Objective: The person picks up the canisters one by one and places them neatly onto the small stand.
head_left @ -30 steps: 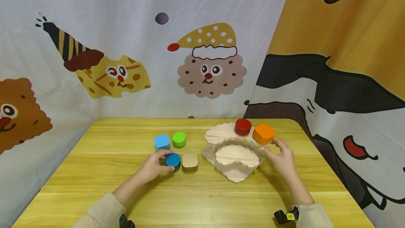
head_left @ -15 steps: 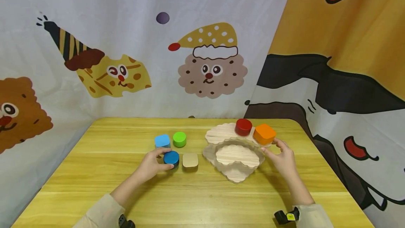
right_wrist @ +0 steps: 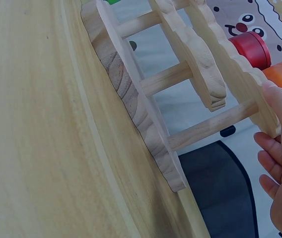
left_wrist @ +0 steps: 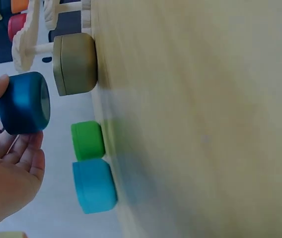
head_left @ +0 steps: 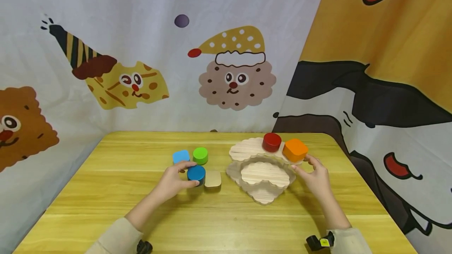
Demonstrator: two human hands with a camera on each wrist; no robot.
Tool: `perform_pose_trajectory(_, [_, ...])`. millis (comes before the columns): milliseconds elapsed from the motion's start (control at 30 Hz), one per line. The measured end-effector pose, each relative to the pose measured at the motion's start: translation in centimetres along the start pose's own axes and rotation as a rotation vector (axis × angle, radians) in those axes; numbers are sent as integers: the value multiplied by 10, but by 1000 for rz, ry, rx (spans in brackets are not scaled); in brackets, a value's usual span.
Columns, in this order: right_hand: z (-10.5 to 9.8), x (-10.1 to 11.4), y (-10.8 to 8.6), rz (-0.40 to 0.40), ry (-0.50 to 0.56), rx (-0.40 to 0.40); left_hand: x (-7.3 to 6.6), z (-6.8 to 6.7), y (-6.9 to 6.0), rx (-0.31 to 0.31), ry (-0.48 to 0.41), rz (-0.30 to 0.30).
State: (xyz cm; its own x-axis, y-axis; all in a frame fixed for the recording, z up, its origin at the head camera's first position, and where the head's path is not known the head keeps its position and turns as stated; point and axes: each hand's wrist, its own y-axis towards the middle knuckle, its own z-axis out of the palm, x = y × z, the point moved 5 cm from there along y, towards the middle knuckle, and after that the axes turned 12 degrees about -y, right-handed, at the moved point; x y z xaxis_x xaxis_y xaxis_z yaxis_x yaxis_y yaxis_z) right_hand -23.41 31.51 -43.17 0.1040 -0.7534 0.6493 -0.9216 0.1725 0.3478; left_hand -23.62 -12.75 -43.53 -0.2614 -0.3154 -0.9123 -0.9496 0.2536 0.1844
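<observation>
Thumb and fingers of my left hand [head_left: 172, 182] pinch a dark blue round block [head_left: 196, 175]; in the left wrist view that blue block [left_wrist: 25, 103] is held up off the table. My right hand [head_left: 316, 176] grips the right edge of the top tier [head_left: 247, 149] of a wooden stand with scalloped shelves on dowels, seen from the side in the right wrist view, with thumb on top [right_wrist: 280, 106]. On that tier sit a red round block [head_left: 272, 142] and an orange block [head_left: 295, 149], the orange one beside my right fingers.
A beige block [head_left: 213, 179] stands between the blue block and the stand. Behind my left hand are a light blue block [head_left: 181, 156] and a green round block [head_left: 200, 155]. The stand's middle shelf [head_left: 265, 173] and scalloped base [head_left: 264, 196] lie lower. A printed curtain [head_left: 152, 22] hangs behind the table.
My left hand first shifted slightly left with the blue block, then moved right and raised it close to the beige block. The right hand has stayed on the stand's edge.
</observation>
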Motion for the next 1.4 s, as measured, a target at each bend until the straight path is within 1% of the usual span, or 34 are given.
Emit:
perform_pose_trajectory(100, [0, 0, 0, -2, -2, -3, -5, 2, 2, -1, -7, -6])
perform_pose_trajectory(333, [0, -1, 0, -1, -4, -1, -18, 8, 9, -3, -67, 23])
perform_pose_trajectory(567, [0, 0, -1, 20, 11, 6, -30, 11, 16, -16, -91, -10])
perform_pose_trajectory(733, [-1, 2, -1, 33, 14, 14, -42, 15, 22, -21, -75, 15])
perform_pose_trajectory(867, [-1, 3, -1, 33, 9, 15, -52, 18, 28, -28, -69, 61])
perform_pose_trajectory(967, [0, 3, -1, 28, 6, 16, -58, 23, 33, -23, -79, 103])
perform_pose_trajectory(1033, [0, 2, -1, 29, 7, 18, -61, 27, 37, -15, -86, 116])
perform_pose_trajectory(1233, [0, 1, -1, 31, 16, 13, -68, 39, 49, -13, -102, 116])
perform_pose_trajectory(1400, [-1, 2, -1, 24, 20, 11, -77, 46, 59, -9, -129, 115])
